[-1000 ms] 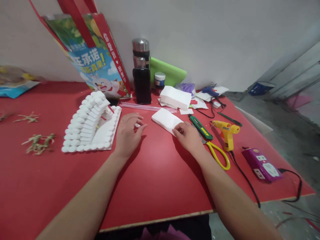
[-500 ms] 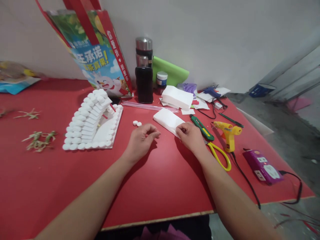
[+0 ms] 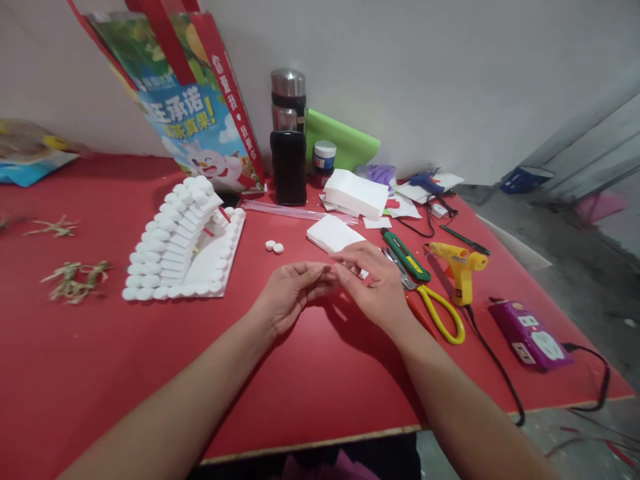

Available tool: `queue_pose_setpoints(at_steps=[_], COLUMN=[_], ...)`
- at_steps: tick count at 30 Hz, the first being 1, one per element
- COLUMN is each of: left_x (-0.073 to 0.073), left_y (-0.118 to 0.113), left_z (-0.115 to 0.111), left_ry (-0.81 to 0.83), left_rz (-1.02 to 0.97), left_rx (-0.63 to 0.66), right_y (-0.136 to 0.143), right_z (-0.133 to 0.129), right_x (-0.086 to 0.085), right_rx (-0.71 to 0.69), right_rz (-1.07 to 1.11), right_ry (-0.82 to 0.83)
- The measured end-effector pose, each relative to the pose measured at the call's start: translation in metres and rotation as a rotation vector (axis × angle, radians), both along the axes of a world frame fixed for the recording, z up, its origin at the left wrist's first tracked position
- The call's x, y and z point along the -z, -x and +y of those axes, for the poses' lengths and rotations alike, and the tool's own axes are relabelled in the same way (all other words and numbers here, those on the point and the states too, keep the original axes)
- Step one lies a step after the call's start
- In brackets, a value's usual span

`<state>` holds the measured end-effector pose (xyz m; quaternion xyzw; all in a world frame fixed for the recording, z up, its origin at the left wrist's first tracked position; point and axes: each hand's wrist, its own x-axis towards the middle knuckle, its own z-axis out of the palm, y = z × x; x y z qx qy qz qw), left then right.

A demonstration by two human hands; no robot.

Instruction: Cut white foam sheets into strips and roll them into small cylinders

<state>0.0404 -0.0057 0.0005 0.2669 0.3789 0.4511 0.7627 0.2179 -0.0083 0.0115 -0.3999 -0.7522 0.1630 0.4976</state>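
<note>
My left hand (image 3: 295, 290) and my right hand (image 3: 373, 283) meet fingertip to fingertip above the middle of the table. Both have bent fingers pinched together; whatever is between them, if anything, is hidden or too small to name. Just behind my right hand lies a folded white sheet (image 3: 333, 231), partly covered by the fingers. Two small white round pieces (image 3: 275, 247) rest beyond my left hand. Farther left stands a white model (image 3: 175, 243) with curved steps, edged with rows of similar rounded white pieces.
Scissors (image 3: 440, 313), a green cutter knife (image 3: 406, 255), a yellow glue gun (image 3: 457, 263) and a purple power socket (image 3: 533, 337) lie to the right. At the back are a shopping bag (image 3: 200, 120), a black phone (image 3: 289, 167) and a steel flask (image 3: 289, 85). Dry knotted strands (image 3: 75, 280) lie left.
My right hand has left the folded white sheet and moved left to join my left hand. My left hand has shifted slightly right, and the fingertips now meet.
</note>
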Motion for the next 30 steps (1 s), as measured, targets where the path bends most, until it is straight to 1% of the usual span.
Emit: queue_pose_setpoints(at_steps=[1,3,6,8,13,16,18,21,23,24,26,27,29,30], left_x=[0.0,0.0,0.0,0.0,-0.001,-0.002,-0.001,0.0,0.0,-0.001,-0.002,-0.003,-0.003,-0.003], left_y=[0.0,0.0,0.0,0.0,-0.001,-0.001,-0.001,-0.002,-0.002,-0.002,-0.002,-0.003,-0.004,-0.005], left_z=[0.0,0.001,0.0,0.0,-0.002,-0.002,-0.003,-0.004,-0.006,-0.007,-0.009,-0.01,-0.011,-0.011], left_ry=[0.008,0.027,0.058,0.067,0.077,0.079,0.08,0.071,0.045,0.025,-0.021,-0.043,-0.085,-0.107], left_rz=[-0.017,-0.047,-0.095,-0.119,-0.095,-0.072,-0.053,0.006,0.06,0.088,0.138,0.159,0.203,0.227], left_rx=[-0.005,-0.002,0.011,0.017,0.01,0.011,0.035,0.099,0.124,0.136,0.17,0.191,0.197,0.18], right_y=[0.003,0.006,0.008,0.008,0.005,0.002,0.001,-0.008,-0.024,-0.036,-0.064,-0.078,-0.099,-0.104], right_z=[-0.002,-0.002,-0.002,-0.001,-0.003,-0.001,0.001,0.001,-0.001,-0.003,-0.008,-0.01,-0.015,-0.016], right_x=[0.001,0.005,0.01,0.011,0.008,0.007,0.004,-0.006,-0.014,-0.018,-0.024,-0.027,-0.035,-0.04], right_rx=[-0.044,-0.084,-0.098,-0.099,-0.072,-0.053,-0.055,-0.039,0.055,0.143,0.354,0.446,0.548,0.584], right_rz=[0.0,-0.016,-0.014,-0.012,-0.096,-0.179,-0.242,-0.338,-0.418,-0.467,-0.583,-0.65,-0.713,-0.698], right_ry=[0.006,0.01,0.011,0.015,0.047,0.017,-0.006,-0.036,-0.031,-0.002,0.104,0.182,0.335,0.36])
